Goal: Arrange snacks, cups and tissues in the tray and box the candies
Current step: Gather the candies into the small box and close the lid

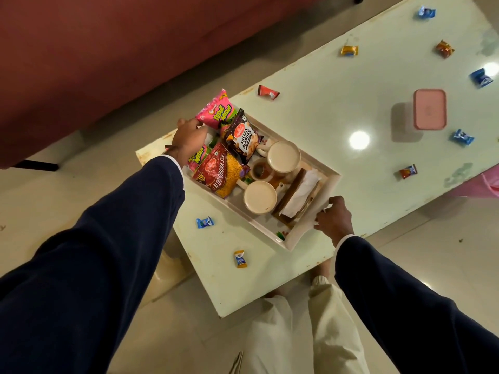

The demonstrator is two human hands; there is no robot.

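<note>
A white tray (332, 176) lies on the pale green table (337, 109). Snack packets fill its left half: a pink one (216, 110), salted peanuts (243, 137), a red sev bag (222, 172). Two cream cups (283, 157) (260, 197) stand in the middle, and a brown tissue holder (298, 197) lies at the right end. My left hand (189, 137) grips the tray's left end beside the pink packet. My right hand (334, 217) grips its right end. Wrapped candies lie scattered on the table, such as a blue one (204, 222) and an orange one (240, 258). A pink-lidded box (429, 109) stands closed at the right.
More candies lie farther along the table: red (267, 92), yellow (349, 50), orange (444, 49), blue (426, 12) (481, 77) (462, 137), red-orange (408, 171). A maroon sofa (94, 49) runs along the left. My legs stand at the table's near corner.
</note>
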